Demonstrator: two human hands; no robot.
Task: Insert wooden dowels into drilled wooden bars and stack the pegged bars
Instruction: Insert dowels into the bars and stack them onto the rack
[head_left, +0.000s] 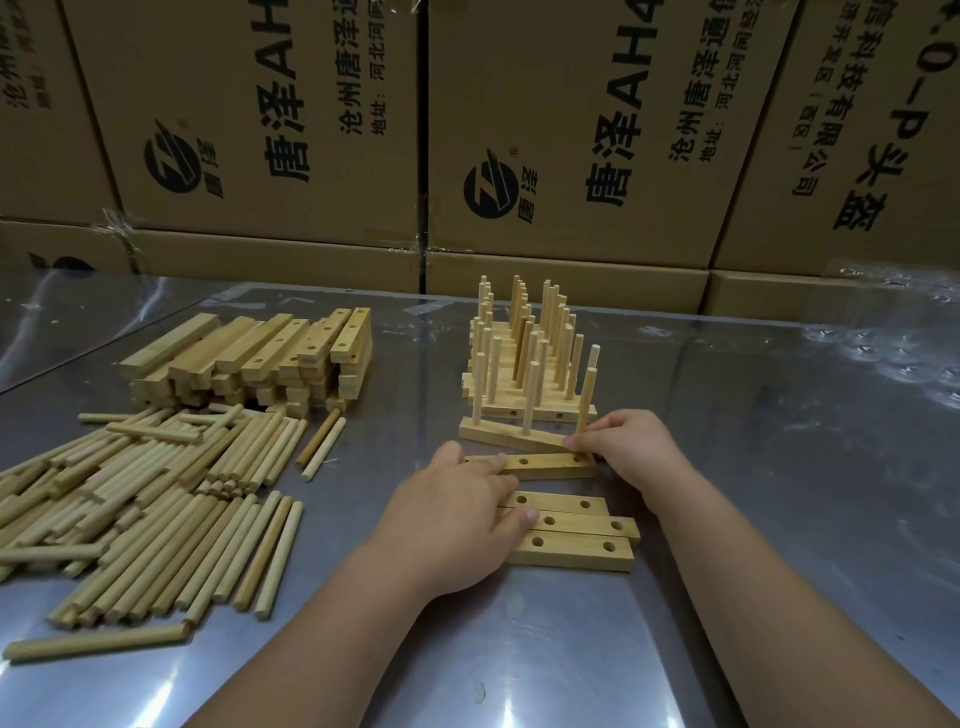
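A pegged bar (498, 432) with three upright dowels stands in front of the stack of pegged bars (524, 364). My right hand (631, 447) pinches its right end, which is lifted slightly. Just in front lies a drilled bar without dowels (545, 463). My left hand (457, 514) lies flat with straight fingers touching that bar's left end. Its thumb touches three more drilled bars (576, 535) lying side by side nearer me.
A heap of loose dowels (150, 499) covers the left of the shiny metal table (779, 493). Behind it is a pile of drilled bars (260, 358). Printed cardboard boxes (571, 130) form a wall along the far edge.
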